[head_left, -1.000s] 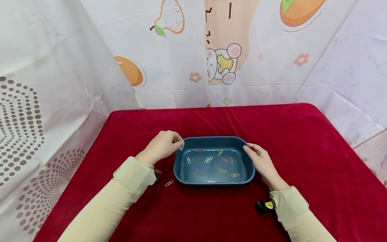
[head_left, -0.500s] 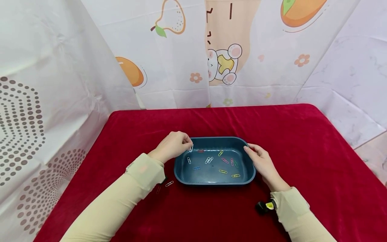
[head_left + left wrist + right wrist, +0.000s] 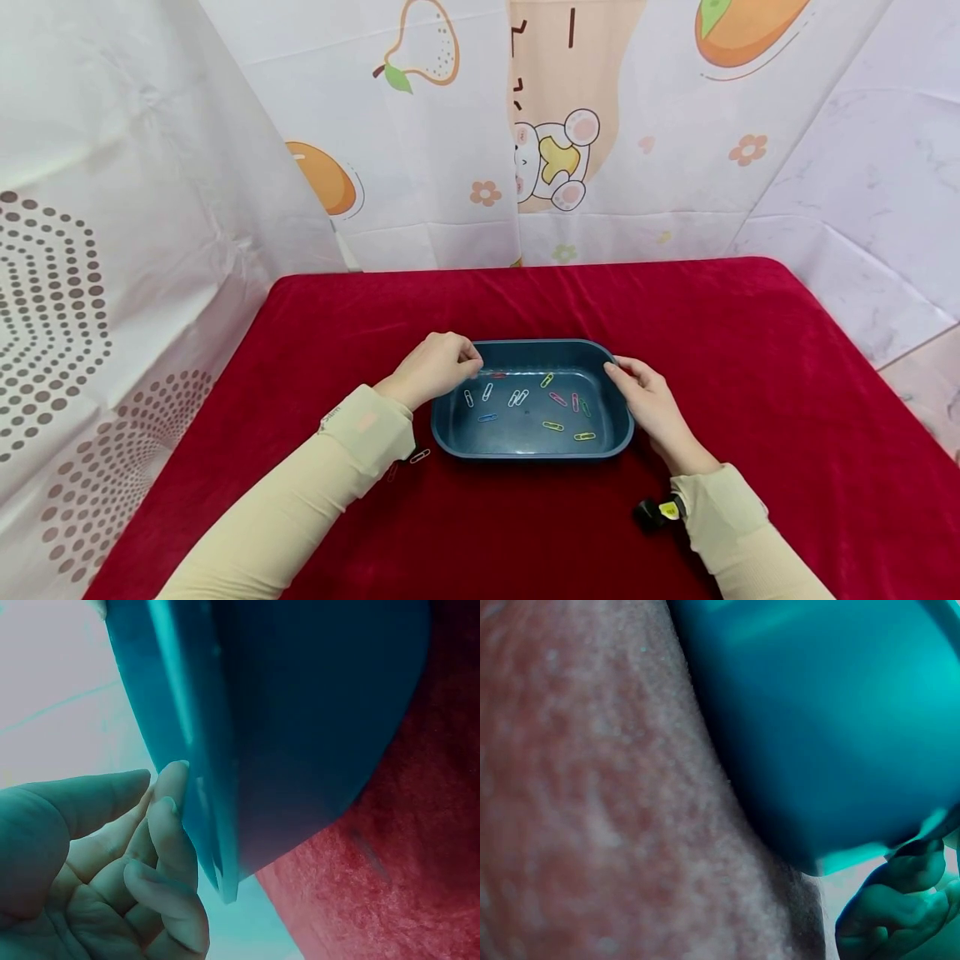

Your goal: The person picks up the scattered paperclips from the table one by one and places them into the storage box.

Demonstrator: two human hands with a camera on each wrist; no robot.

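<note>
White wire paper clip [image 3: 487, 392] has dropped into the dark-blue rectangular plastic tray [image 3: 510, 438].
Left hand [image 3: 435, 367], loosely curled, holds nothing; right hand [image 3: 649, 404] pinches the tray's rim, where an uneven lift could slide the clip.

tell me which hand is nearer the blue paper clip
Left. The left hand is at the far left corner of the tray, just beyond the blue paper clip; the right hand grips the tray's right rim, farther across from the clip.
</note>
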